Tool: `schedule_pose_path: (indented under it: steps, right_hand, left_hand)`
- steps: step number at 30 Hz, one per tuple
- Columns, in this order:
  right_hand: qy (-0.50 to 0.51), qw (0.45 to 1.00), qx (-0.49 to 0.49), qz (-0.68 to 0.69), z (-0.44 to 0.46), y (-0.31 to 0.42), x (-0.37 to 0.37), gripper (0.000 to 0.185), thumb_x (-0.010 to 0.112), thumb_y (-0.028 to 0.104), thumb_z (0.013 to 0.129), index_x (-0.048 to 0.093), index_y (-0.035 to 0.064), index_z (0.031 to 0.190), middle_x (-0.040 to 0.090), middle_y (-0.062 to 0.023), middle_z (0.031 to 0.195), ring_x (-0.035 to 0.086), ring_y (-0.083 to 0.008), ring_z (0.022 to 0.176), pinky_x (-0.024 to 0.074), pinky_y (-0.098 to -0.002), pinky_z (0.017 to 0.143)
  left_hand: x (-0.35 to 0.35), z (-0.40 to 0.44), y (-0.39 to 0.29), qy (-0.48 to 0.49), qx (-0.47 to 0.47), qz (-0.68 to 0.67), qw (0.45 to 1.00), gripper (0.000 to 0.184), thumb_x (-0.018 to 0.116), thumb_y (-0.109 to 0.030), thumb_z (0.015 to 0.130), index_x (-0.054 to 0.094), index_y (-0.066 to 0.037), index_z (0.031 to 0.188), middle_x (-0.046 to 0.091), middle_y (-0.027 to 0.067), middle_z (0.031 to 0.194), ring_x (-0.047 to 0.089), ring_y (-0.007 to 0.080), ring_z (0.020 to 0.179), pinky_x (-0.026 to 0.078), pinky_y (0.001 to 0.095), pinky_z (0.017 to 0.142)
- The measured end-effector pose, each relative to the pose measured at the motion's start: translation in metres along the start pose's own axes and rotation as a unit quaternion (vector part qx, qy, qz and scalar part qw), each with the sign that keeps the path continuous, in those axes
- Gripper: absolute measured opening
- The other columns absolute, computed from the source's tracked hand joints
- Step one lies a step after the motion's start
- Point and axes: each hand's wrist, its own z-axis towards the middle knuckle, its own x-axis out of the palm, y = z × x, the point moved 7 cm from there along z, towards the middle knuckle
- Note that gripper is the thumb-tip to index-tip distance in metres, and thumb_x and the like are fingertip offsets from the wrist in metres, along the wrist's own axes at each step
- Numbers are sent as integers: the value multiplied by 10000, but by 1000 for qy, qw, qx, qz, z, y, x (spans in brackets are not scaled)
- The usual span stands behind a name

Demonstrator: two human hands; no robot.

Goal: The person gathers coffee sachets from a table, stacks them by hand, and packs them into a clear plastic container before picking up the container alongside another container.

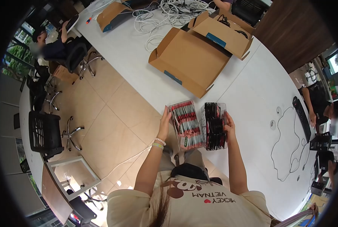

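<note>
My left hand (164, 124) is closed on the outer side of a clear plastic box of red-and-white sachets (185, 123), packed upright in rows. A clear plastic box of black sachets (215, 126) is gripped along its right side by my right hand (230, 128). The two boxes are side by side in front of my body, over the near edge of the white table (248, 109). Their lower edges touch or nearly touch. The undersides of both boxes are hidden, and some fingertips are out of sight.
An open cardboard box (191, 56) lies ahead on the table, beside another cardboard box (225, 30) with black cables inside. White cables (150, 20) are heaped at the far end. A black power strip (302, 117) lies at right. Office chairs (46, 130) stand at left; other people sit nearby.
</note>
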Motion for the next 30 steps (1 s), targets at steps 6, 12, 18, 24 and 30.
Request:
schedule_pose_path:
  steps: [6,12,18,24,30]
  right_hand:
    - [32,999,20,-25,8,-12,7,739,408,-88,651,375,-59,1388,418,-147,1433,543,-174,1150,461,-219,834]
    - [33,999,8,-4,13,-22,1,716,421,-68,664,385,-66,1380,446,-160,1404,538,-187,1160,435,-234,900]
    - [37,999,-4,-5,12,-17,5,694,429,-65,671,410,-68,1364,509,-143,1337,549,-164,1121,433,-222,884]
    - [39,999,1,-24,12,-13,8,692,429,-66,668,416,-70,1360,509,-152,1339,549,-168,1127,434,-225,885]
    - [29,999,11,-16,15,-17,6,713,419,-76,652,408,-70,1365,510,-151,1342,547,-175,1143,423,-244,933]
  left_hand:
    - [16,-29,-25,-35,76,193,978,598,602,-215,889,372,-64,1421,271,179,1513,287,297,1390,119,483,1135]
    - [23,-54,-31,14,88,214,973,619,580,-123,887,324,-43,1444,242,209,1516,266,291,1399,240,347,1112]
    - [31,-66,-20,-24,118,246,962,619,570,-139,901,298,3,1438,259,250,1493,273,320,1392,245,349,1112]
    - [24,-77,-48,-124,111,306,937,340,591,-136,883,605,29,1179,538,279,1262,576,364,1132,471,361,923]
    - [16,-65,-51,-112,119,363,918,283,636,-110,834,647,31,1079,630,243,1121,662,327,955,523,356,823]
